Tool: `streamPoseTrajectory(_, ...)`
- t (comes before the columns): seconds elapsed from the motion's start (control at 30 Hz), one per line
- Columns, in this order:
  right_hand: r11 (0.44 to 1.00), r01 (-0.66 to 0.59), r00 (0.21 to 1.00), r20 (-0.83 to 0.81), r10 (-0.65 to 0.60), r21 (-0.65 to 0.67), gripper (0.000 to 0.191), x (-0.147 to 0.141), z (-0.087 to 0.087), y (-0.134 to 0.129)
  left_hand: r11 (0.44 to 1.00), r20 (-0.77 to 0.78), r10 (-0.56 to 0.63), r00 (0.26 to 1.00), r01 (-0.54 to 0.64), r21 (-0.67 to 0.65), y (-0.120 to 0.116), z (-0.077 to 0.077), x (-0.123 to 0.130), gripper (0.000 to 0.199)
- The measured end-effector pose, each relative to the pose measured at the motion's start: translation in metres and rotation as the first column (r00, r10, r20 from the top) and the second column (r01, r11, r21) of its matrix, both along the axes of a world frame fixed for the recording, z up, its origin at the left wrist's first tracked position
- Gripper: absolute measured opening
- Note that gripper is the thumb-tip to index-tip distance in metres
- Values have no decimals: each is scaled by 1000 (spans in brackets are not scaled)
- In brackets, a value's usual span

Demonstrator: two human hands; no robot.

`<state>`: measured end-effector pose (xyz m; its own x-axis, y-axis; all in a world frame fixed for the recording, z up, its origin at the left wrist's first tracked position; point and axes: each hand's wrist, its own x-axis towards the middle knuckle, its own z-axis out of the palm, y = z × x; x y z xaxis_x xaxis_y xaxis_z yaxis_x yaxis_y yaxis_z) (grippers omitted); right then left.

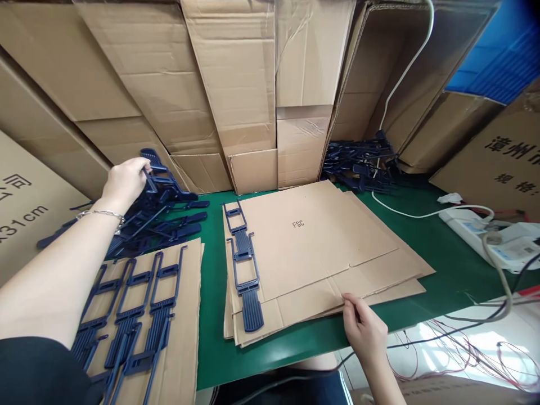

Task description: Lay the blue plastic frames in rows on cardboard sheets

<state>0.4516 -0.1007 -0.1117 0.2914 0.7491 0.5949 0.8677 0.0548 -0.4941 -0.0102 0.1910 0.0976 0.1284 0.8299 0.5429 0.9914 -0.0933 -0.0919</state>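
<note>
My left hand (125,183) is shut on a dark blue plastic ladder-shaped frame (154,170) at the top of a tangled pile of such frames (158,225). My right hand (365,326) pinches the front edge of a stack of flat cardboard sheets (304,242) printed "FSC". Two blue frames with ribbed pads (243,270) lie along the stack's left side. Several more lie side by side on a separate cardboard sheet (185,315), partly under my left forearm.
A second heap of blue frames (363,166) sits at the back of the green table (422,270). Flattened cardboard boxes (228,84) stand along the back. A white device (489,239) and cables lie at the right; loose wires cross the floor below the table edge.
</note>
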Motion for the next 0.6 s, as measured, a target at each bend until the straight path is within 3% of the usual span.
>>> streamPoseTrajectory(0.13, 999, 34, 999, -29, -35, -19, 33, 0, -2, -1, 992, 80, -129, 988, 128, 21, -6, 10, -1, 55)
streamPoseTrajectory(0.4, 999, 17, 999, -32, -18, -27, 35, 1, 0, -1, 982, 210, -166, 963, 143, 121, -2, 9, -6, 74)
streamPoseTrajectory(0.6, 1000, 5, 1000, -21, -5, -23, 32, 0, 1, -1, 966, 310, -85, 947, 3, 257, 8, 11, -12, 56)
